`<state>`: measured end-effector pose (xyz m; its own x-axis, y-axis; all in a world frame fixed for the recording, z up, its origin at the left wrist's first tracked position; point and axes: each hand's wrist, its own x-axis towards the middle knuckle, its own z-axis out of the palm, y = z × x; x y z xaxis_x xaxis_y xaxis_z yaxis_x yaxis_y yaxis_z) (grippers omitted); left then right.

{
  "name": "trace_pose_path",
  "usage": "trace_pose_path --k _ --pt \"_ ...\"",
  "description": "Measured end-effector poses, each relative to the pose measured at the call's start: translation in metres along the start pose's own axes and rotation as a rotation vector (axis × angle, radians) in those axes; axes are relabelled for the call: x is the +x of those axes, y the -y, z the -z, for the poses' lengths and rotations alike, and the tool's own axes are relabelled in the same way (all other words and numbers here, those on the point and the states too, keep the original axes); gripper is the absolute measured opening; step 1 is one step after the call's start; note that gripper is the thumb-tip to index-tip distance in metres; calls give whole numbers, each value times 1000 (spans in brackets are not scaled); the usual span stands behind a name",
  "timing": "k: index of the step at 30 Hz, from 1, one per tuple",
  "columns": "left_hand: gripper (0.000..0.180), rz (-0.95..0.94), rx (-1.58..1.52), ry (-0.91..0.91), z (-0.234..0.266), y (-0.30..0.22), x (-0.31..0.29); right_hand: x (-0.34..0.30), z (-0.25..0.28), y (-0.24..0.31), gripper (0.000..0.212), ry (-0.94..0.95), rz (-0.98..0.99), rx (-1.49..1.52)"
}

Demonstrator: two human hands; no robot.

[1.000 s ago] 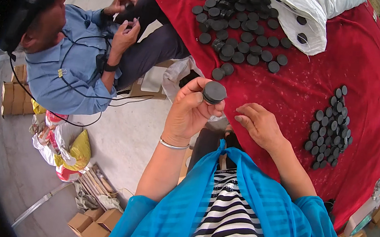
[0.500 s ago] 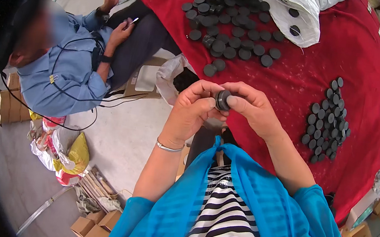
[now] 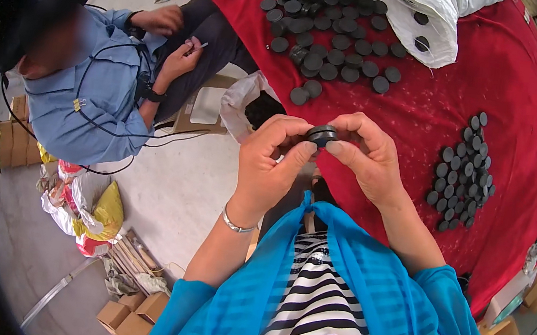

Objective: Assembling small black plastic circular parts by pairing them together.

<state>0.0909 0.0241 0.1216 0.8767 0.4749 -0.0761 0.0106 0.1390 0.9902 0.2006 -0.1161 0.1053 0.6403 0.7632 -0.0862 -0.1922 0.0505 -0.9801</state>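
Between my two hands, over the near edge of the red cloth, is a small round black cap-like piece (image 3: 321,135) with a groove around its side. My left hand (image 3: 274,158) pinches its left side with thumb and fingers. From the other side, my right hand (image 3: 366,158) grips it between thumb and fingertips. A large loose pile of similar black round pieces (image 3: 338,41) lies on the cloth beyond my hands. To the right is a smaller cluster of the same pieces (image 3: 461,171).
The red cloth (image 3: 410,127) covers the table. At its far side a white sack (image 3: 421,20) lies with pieces by its mouth. A white bag (image 3: 235,108) with dark contents stands left of the table. A seated person in a blue shirt (image 3: 86,96) is at left, near bags and cardboard boxes (image 3: 134,323).
The black piece has turned in my fingers, from edge-on upright to lying nearly flat. The seated person's hands have shifted.
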Motion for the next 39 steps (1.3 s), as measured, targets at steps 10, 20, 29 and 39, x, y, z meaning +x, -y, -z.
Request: trace_pose_path --k 10,20,29,39 --pt "13 -79 60 16 -11 -6 -1 -3 3 12 17 -2 75 -41" --pt "9 57 -53 -57 -20 -3 -9 -8 -10 16 13 -41 -65 234" --pt "18 -273 528 14 -8 -21 0 5 4 14 27 72 325 -289" --pt "12 204 -238 -89 -17 -12 -12 -3 -7 7 26 1 93 -57"
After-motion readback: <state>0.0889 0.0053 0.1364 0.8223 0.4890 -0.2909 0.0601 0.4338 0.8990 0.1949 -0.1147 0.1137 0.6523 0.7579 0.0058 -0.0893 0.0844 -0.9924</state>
